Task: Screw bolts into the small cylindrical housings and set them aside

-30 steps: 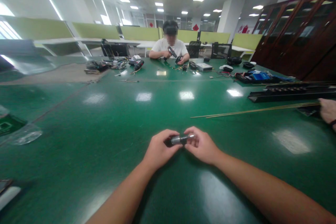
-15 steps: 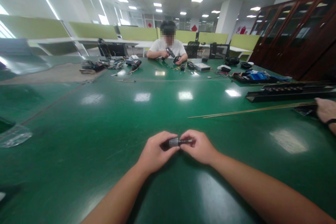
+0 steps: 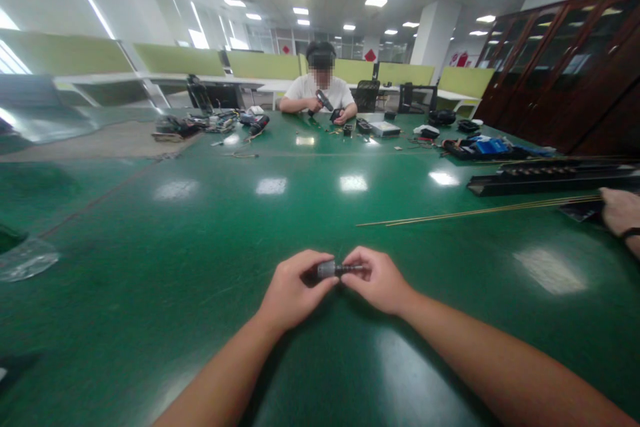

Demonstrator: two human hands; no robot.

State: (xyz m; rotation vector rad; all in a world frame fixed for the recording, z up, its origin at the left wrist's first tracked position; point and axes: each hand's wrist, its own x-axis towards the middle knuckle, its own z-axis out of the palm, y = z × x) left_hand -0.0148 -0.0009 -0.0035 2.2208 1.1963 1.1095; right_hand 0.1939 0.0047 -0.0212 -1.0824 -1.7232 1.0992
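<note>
In the head view, near the middle of the green table, I hold a small grey cylindrical part point(image 3: 327, 269) that has a thin, stepped dark shaft point(image 3: 345, 268) on its right side. My left hand point(image 3: 295, 287) is closed round the cylinder, thumb in front and fingers behind. The shaft's far end lies between the thumb and fingers of my right hand point(image 3: 377, 280), which pinch it. My palm hides the cylinder's left end, and the exact kind of part cannot be made out.
Thin brass-coloured rods point(image 3: 450, 214) lie to the right, by a black channel point(image 3: 540, 177) and another person's hand point(image 3: 620, 213). Across the table point(image 3: 225, 213) a person point(image 3: 320, 90) holds a power tool. Tools and parts line the far side; a clear plastic piece point(image 3: 30, 260) sits left.
My left hand and the grey cylinder have shifted slightly left, and the gap between my two hands' fingertips is a little wider. My right hand stays nearly where it was.
</note>
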